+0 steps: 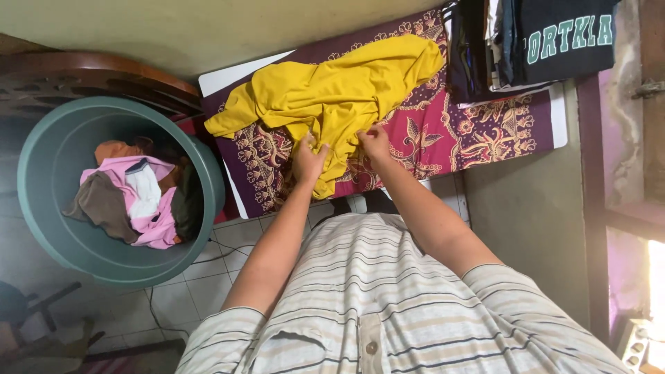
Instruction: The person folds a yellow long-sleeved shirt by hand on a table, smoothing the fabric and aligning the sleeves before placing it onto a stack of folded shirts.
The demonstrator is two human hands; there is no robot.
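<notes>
Lying crumpled on patterned cloth (478,131): yellow shirt (332,97); left hand (308,161), right hand (375,142) fingers pinching its fabric.

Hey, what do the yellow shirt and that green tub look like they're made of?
The yellow shirt looks like soft, matte knit fabric, probably cotton or a blend: it drapes in loose folds and bunches where the left hand and right hand pinch it. The green tub looks like moulded plastic: smooth, one even colour, with a thick rolled rim and a dull sheen.
</notes>
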